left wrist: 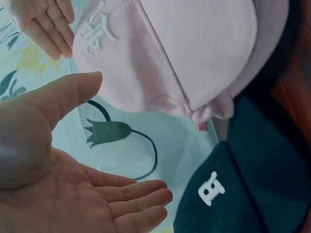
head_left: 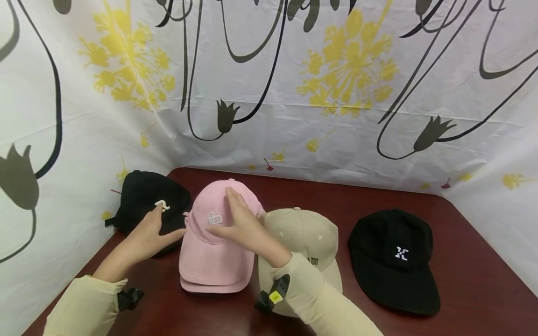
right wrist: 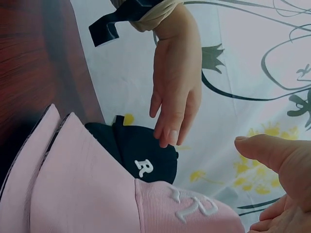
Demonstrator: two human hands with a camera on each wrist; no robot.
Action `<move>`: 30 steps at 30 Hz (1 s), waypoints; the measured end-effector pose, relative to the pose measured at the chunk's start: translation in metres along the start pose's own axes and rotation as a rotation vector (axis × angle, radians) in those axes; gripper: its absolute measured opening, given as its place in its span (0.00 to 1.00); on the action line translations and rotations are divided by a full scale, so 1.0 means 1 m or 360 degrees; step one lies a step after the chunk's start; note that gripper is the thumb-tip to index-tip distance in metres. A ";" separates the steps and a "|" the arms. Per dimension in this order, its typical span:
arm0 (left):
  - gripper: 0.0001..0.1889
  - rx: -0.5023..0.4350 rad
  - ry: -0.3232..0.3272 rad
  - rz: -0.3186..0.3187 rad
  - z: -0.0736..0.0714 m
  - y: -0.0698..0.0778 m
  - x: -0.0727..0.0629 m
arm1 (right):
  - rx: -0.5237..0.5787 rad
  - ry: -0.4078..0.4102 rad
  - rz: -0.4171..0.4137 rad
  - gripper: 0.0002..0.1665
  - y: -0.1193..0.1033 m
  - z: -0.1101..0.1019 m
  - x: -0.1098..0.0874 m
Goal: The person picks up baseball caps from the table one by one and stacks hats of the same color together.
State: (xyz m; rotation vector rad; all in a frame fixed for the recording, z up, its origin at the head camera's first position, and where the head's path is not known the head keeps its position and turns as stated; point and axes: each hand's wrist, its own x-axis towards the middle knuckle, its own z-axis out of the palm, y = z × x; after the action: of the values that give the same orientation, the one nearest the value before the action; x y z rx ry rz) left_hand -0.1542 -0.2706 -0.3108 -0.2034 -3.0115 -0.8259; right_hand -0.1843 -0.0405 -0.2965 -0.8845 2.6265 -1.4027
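Note:
Two pink caps (head_left: 216,266), one nested in the other with their brims layered, sit on the table with a white raised emblem at the front. My right hand (head_left: 244,226) is over their crown, fingers extended and thumb spread, holding nothing. My left hand (head_left: 145,235) hovers between the pink caps and a black cap (head_left: 140,193) with a white letter R, its thumb pointing toward the pink side. In the left wrist view the left palm (left wrist: 43,160) is bare, fingers straight. The right thumb (right wrist: 265,150) stands apart from the fingers in the right wrist view.
A beige cap (head_left: 300,228) with dark lettering stands right of the pink pair, partly behind my right forearm. Farther right lies another black cap (head_left: 388,233) with a white emblem. A patterned white sheet (head_left: 269,84) encloses the dark red table (head_left: 332,189) at the back and sides.

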 end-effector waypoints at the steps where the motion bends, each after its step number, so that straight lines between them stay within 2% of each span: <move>1: 0.51 0.0001 -0.0004 -0.0006 -0.001 -0.002 0.000 | -0.0009 -0.0006 -0.0008 0.54 -0.001 0.001 0.001; 9: 0.52 -0.0027 -0.0037 -0.0072 -0.007 -0.019 -0.001 | -0.0087 -0.0012 -0.0086 0.54 -0.011 0.012 0.013; 16: 0.53 -0.0071 -0.0068 -0.0137 -0.010 -0.033 -0.001 | -0.0031 -0.0154 -0.0063 0.55 -0.022 0.024 0.020; 22: 0.53 -0.0107 -0.0053 -0.0144 -0.011 -0.046 -0.003 | -0.0062 -0.0264 -0.0050 0.54 -0.030 0.037 0.024; 30: 0.53 -0.0142 -0.0087 -0.0221 -0.012 -0.057 -0.004 | -0.0161 -0.0355 -0.0067 0.53 -0.029 0.058 0.031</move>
State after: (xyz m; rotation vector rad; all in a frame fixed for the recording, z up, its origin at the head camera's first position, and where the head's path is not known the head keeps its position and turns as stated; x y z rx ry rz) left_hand -0.1581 -0.3262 -0.3297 -0.0173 -3.0709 -0.9824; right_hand -0.1806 -0.1120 -0.3011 -1.0463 2.5418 -1.1136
